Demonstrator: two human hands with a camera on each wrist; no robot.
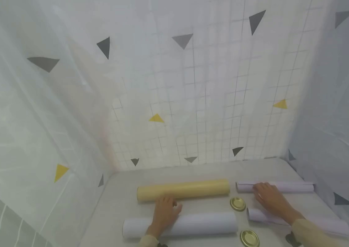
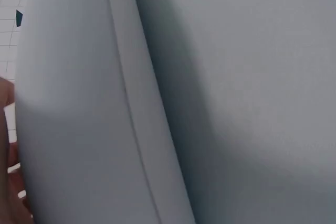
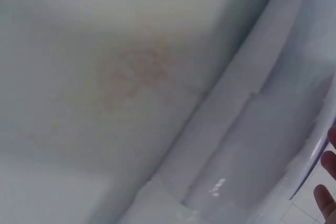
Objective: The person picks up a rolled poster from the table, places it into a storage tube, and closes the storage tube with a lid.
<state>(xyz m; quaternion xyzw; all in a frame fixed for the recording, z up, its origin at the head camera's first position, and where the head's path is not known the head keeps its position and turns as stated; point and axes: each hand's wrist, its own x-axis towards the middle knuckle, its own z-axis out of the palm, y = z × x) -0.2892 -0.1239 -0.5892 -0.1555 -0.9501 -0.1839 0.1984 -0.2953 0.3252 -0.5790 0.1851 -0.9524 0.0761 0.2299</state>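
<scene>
In the head view, a yellow cardboard-like tube lies across the back of the table. My left hand reaches over a white tube, its fingertips at the near edge of the yellow one. That white tube fills much of the left wrist view, a lengthwise seam along it. At the right, my right hand has its fingertips on the left end of a thin rolled pale sheet. Below that arm lies a second pale roll, crinkled and shiny in the right wrist view.
Two round gold-coloured lids, one farther back and one nearer, lie between the tubes and the rolls. White sheeting with grey and yellow triangles encloses the table at the back and sides.
</scene>
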